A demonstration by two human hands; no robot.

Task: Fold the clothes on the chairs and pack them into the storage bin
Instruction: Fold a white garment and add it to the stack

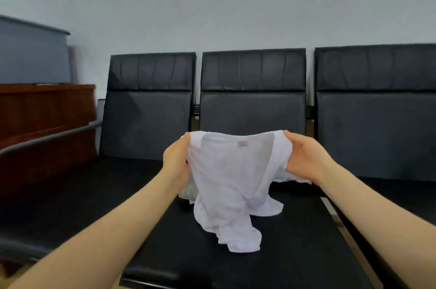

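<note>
A thin white shirt [226, 182] hangs between my two hands above the middle black chair seat [295, 241]. Its collar side with a small pinkish label faces me at the top. My left hand [175, 161] grips the shirt's upper left edge. My right hand [304, 159] grips the upper right edge. The shirt's lower part trails down and bunches on the seat. A bit more white cloth shows behind the shirt on the seat. No storage bin is in view.
Three black padded chairs stand in a row against a pale wall; the left chair [148, 104] and right chair [377, 111] flank the middle one. A grey armrest bar [47, 140] runs at the left. A reddish wooden cabinet [44, 123] stands beyond it.
</note>
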